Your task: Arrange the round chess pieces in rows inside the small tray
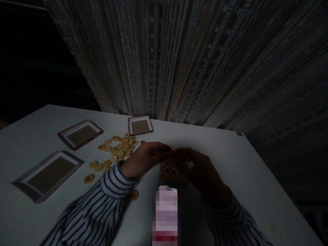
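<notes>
My left hand (146,158) reaches over a small box (174,179) of round Chinese chess pieces, its fingers pressed together. My right hand (202,169) curls in from the other side, its fingertips meeting the left ones above the box. It is too dark to see whether something small is pinched between them. Pieces (169,168) stand in rows inside the box, the far part covered by my hands. To the left of my left hand, a loose heap of wooden pieces (119,153) is scattered, some showing red or dark characters.
Three shallow open trays or lids lie on the white table (256,191): one at the back (140,125), another at the left (80,134), a larger one nearer (48,174). A phone (166,215) with a blurred screen is in front. A string curtain (164,61) hangs behind.
</notes>
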`<state>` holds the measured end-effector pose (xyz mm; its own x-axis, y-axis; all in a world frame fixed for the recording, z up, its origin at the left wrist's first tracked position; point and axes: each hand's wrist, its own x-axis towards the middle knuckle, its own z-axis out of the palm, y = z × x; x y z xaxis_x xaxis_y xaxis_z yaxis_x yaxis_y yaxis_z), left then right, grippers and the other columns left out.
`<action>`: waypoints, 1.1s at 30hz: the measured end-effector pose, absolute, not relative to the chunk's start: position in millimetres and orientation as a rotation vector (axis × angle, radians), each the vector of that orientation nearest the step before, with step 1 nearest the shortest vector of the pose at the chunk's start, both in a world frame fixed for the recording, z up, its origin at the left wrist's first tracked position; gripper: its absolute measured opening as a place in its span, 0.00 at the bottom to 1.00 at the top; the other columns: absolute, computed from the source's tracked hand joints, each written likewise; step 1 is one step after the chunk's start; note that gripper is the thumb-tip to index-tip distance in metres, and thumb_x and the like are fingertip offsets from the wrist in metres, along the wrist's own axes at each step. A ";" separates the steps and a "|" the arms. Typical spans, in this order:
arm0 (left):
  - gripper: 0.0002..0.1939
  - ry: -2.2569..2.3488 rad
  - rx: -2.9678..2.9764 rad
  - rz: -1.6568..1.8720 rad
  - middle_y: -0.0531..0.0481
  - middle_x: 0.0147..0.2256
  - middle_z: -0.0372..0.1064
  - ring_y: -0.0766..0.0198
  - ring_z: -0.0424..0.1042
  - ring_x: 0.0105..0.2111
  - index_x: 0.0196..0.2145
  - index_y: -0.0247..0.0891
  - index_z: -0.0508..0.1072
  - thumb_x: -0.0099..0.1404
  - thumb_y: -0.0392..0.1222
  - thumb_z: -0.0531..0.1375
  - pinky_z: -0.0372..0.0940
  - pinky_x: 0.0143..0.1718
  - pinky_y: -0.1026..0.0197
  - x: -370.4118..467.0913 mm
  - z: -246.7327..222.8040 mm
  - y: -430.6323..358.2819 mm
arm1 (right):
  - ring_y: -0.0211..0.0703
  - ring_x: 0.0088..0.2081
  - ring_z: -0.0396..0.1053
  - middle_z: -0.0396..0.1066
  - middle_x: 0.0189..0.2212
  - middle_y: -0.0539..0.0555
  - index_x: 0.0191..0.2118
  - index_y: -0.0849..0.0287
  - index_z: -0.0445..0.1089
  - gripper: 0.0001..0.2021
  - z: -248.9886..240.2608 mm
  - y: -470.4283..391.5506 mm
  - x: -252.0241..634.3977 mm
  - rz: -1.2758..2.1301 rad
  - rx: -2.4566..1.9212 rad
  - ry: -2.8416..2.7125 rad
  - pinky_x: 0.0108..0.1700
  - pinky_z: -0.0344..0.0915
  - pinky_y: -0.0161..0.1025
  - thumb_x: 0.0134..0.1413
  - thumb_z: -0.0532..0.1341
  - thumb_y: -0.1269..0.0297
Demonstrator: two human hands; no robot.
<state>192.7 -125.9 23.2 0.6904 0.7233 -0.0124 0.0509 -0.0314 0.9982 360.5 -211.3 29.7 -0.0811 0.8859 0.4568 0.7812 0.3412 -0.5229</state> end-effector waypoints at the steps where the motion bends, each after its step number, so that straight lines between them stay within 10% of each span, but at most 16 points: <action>1: 0.11 0.662 1.517 0.602 0.46 0.36 0.76 0.62 0.73 0.35 0.37 0.33 0.75 0.56 0.41 0.62 0.67 0.41 0.57 192.9 22.8 -126.0 | 0.41 0.33 0.73 0.76 0.32 0.56 0.40 0.61 0.70 0.11 28.0 -211.0 361.3 0.150 -1.447 -1.890 0.34 0.70 0.39 0.58 0.56 0.61; 33: 0.13 0.854 1.942 0.603 0.49 0.31 0.73 0.62 0.71 0.32 0.41 0.35 0.71 0.61 0.42 0.56 0.64 0.33 0.61 192.1 15.7 -122.3 | 0.43 0.38 0.71 0.73 0.37 0.57 0.42 0.59 0.68 0.08 25.6 -210.4 367.9 0.082 -1.509 -2.089 0.39 0.68 0.41 0.55 0.58 0.68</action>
<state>192.1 -122.3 15.7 0.6419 0.7634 0.0718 0.3227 -0.3539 0.8778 367.9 -210.4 25.6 -0.2136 0.8923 0.3977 0.8582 0.3658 -0.3600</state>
